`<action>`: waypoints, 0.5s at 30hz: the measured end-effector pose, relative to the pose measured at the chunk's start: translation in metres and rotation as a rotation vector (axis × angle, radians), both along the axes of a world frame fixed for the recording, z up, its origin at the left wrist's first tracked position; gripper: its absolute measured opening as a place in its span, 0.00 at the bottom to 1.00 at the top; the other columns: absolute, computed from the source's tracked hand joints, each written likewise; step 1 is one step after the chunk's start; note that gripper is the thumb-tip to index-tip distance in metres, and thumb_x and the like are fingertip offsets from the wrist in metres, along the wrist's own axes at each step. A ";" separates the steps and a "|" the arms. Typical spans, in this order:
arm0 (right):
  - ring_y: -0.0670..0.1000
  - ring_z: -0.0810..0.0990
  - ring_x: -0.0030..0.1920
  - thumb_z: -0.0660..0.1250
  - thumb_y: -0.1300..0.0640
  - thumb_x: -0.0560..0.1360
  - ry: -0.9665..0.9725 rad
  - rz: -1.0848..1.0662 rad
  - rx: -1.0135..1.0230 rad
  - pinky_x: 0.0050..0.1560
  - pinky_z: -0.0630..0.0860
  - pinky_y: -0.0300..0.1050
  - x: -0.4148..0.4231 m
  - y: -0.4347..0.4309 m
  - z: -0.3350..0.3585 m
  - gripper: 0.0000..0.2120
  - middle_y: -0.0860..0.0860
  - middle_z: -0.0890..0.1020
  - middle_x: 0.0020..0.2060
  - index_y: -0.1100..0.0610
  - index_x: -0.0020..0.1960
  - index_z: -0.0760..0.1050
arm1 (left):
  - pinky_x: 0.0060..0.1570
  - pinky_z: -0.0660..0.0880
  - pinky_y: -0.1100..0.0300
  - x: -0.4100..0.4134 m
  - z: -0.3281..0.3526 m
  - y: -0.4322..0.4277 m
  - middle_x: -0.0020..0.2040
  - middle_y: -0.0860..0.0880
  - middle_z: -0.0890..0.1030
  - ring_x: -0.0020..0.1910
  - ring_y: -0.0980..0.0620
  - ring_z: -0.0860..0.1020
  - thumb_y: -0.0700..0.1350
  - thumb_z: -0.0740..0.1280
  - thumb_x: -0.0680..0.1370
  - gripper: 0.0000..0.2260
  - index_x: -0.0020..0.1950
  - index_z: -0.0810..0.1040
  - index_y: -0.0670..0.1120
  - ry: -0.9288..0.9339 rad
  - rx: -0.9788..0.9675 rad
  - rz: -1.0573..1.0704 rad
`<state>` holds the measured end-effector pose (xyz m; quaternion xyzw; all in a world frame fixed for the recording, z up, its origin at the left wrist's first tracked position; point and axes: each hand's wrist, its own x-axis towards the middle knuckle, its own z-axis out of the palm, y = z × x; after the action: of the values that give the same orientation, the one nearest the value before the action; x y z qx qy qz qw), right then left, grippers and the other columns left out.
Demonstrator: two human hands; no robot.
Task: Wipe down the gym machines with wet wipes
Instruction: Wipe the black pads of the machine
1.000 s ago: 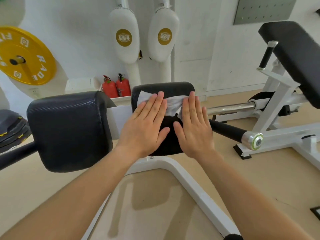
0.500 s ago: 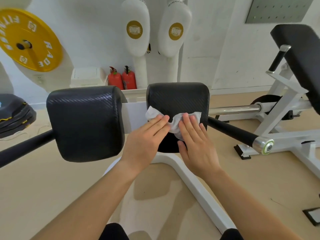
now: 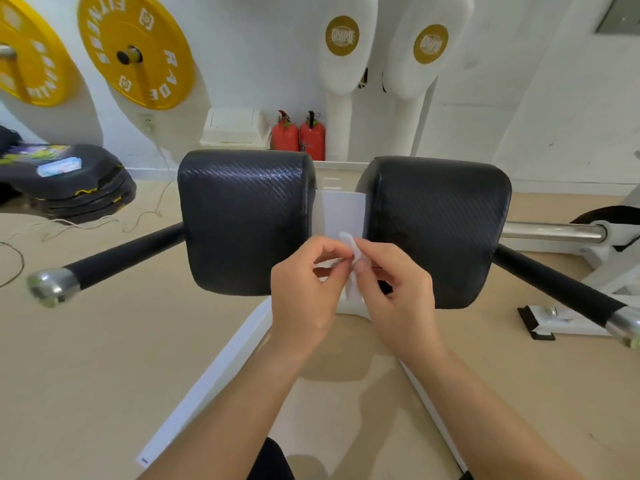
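Far left on my feed, a stack of black plates point(image 3: 69, 181) lies on the floor below two yellow weight plates point(image 3: 138, 50) on the wall. Next stands the machine's left pad point(image 3: 242, 216), black and upright. In front of the gap between the pads I see the left hand point(image 3: 304, 299), fingers curled, pinching the crumpled wet wipe point(image 3: 350, 244). The right hand point(image 3: 398, 292) pinches the same wipe from the other side. The right pad point(image 3: 440, 223) stands just behind it.
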<state>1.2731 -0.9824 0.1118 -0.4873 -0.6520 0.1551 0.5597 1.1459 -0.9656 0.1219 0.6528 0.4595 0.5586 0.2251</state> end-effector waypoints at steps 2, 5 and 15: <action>0.46 0.83 0.51 0.68 0.60 0.79 0.135 0.016 -0.072 0.50 0.80 0.37 -0.014 0.003 -0.001 0.14 0.43 0.83 0.51 0.43 0.59 0.79 | 0.42 0.78 0.65 -0.014 -0.002 0.002 0.42 0.59 0.82 0.45 0.57 0.80 0.44 0.74 0.76 0.04 0.48 0.82 0.54 0.054 -0.001 0.048; 0.46 0.81 0.49 0.69 0.67 0.77 0.051 -0.067 0.019 0.47 0.78 0.38 -0.024 0.015 -0.006 0.13 0.46 0.82 0.49 0.49 0.51 0.81 | 0.43 0.79 0.55 -0.039 -0.004 0.009 0.44 0.58 0.82 0.45 0.56 0.80 0.43 0.71 0.78 0.06 0.51 0.83 0.54 0.129 0.017 0.103; 0.60 0.45 0.81 0.56 0.65 0.79 -0.698 -0.203 -0.174 0.80 0.51 0.57 -0.058 0.070 -0.019 0.32 0.61 0.48 0.81 0.66 0.80 0.49 | 0.41 0.77 0.63 -0.094 -0.008 0.028 0.51 0.56 0.81 0.48 0.58 0.79 0.39 0.65 0.79 0.09 0.55 0.82 0.47 0.204 0.110 0.168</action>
<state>1.2153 -0.9119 0.0929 -0.6186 -0.7365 -0.0218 0.2727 1.0515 -0.9372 0.1141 0.6769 0.5015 0.5306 0.0936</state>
